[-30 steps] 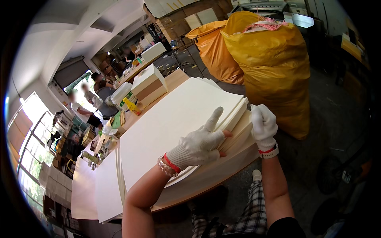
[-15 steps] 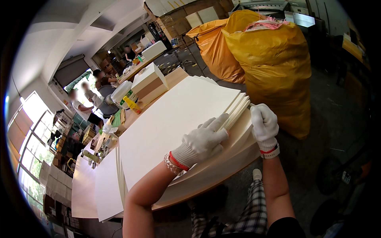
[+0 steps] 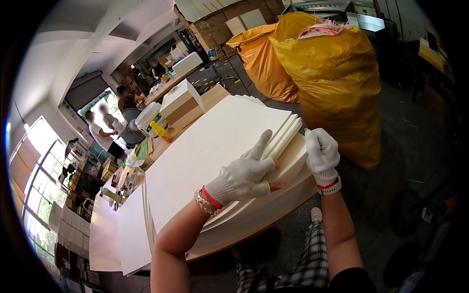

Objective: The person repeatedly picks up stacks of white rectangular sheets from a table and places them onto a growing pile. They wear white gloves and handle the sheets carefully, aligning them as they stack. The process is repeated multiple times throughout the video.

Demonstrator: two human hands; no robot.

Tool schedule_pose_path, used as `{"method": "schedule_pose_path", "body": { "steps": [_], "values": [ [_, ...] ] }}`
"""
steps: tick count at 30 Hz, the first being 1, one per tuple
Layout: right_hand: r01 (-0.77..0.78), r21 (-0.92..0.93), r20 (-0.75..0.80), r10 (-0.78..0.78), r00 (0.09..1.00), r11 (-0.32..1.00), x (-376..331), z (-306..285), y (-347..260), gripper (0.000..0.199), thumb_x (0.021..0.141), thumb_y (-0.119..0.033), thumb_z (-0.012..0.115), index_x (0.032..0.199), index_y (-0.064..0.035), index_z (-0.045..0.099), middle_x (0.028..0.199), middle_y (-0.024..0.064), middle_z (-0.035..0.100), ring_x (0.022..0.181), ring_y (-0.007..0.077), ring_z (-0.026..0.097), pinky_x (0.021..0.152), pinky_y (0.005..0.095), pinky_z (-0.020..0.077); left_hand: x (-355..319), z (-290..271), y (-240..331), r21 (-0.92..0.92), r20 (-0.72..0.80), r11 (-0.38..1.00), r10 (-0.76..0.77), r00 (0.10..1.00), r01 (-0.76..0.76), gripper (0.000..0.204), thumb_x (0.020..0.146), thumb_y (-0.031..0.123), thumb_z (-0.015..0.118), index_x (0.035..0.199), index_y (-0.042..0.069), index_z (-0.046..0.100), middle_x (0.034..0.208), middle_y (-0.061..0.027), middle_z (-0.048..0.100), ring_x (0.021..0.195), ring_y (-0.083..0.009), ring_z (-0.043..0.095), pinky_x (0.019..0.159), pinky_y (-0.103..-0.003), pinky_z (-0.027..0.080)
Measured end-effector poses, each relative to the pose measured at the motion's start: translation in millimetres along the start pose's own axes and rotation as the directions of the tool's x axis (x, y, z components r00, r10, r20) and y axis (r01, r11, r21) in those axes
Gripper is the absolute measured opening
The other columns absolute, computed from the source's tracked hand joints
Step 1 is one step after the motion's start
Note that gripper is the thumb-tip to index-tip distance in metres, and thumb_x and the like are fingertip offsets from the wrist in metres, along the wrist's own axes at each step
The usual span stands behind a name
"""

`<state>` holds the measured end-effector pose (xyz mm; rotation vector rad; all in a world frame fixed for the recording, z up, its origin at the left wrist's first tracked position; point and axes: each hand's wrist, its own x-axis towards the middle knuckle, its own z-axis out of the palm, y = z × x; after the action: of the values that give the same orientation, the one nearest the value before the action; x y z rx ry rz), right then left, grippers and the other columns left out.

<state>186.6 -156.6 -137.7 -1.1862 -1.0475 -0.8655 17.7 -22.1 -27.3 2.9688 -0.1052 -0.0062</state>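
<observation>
Numerous large cream-white rectangular sheets [image 3: 210, 146], smooth and stiff-looking, form a stack on the pale wooden counter [image 3: 218, 94]. Their right edges separate into stepped, fanned layers; the lower layers curve upward toward the right corner.

A second stack of white sheets [image 3: 131, 229] lies beside it on the left. Beyond the main stack are a white box-shaped block with a brown band [image 3: 183, 105], a translucent white plastic tub [image 3: 146, 118] and a yellow plastic bottle [image 3: 161, 132]. A large yellow plastic sack [image 3: 337, 97] stands on the floor past the right corner, with an orange plastic sack [image 3: 268, 61] behind it. Small items at the counter's far left are too indistinct to identify with certainty.

Both hands wear white knit gloves. The left hand [image 3: 244, 177] is open, palm down over the fanned edge, one finger extended, two bare fingertips exposed. The right hand [image 3: 322, 152] is closed, gripping the raised corner of the lower layers.
</observation>
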Motion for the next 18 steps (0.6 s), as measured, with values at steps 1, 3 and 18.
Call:
{"method": "schedule_pose_path", "body": {
  "steps": [1, 3, 18],
  "values": [
    [0.032, -0.023, -0.003, -0.033, 0.999, 0.999, 0, 0, 0, 0.004, 0.088, 0.002, 0.059, 0.091, 0.0047, 0.061, 0.064, 0.0091, 0.049, 0.057, 0.0235, 0.051, 0.053, 0.0310, 0.0436, 0, 3, -6, -0.020, -0.010, 0.999, 0.025, 1.000, -0.025, 0.035, 0.082, 0.035, 0.071, 0.107, 0.013, 0.060, 0.159, -0.0264, 0.014, 0.124, -0.0455, 0.052, 0.098, -0.042, 0.049],
    [0.031, -0.019, 0.001, -0.031, 1.000, 0.999, 0, 0, 0, 0.005, 0.089, 0.002, 0.058, 0.092, 0.0049, 0.061, 0.065, 0.0095, 0.050, 0.057, 0.0234, 0.051, 0.054, 0.0310, 0.0442, 0, 4, -9, -0.048, -0.023, 0.998, 0.050, 0.999, -0.051, 0.035, 0.082, 0.033, 0.068, 0.109, 0.014, 0.060, 0.160, -0.0258, 0.013, 0.124, -0.0461, 0.052, 0.097, -0.043, 0.049],
    [-0.225, 0.090, 0.045, 0.222, 0.974, 0.970, 4, -2, -10, 0.007, 0.089, -0.001, 0.058, 0.089, 0.0053, 0.062, 0.065, 0.0101, 0.052, 0.059, 0.0250, 0.054, 0.054, 0.0342, 0.0436, 3, -2, -11, -0.055, 0.025, 0.987, 0.155, 0.988, -0.154, 0.044, 0.079, 0.006, 0.063, 0.123, 0.006, 0.060, 0.154, -0.0195, 0.034, 0.118, -0.0320, 0.060, 0.094, -0.034, 0.051]
  ]
}}
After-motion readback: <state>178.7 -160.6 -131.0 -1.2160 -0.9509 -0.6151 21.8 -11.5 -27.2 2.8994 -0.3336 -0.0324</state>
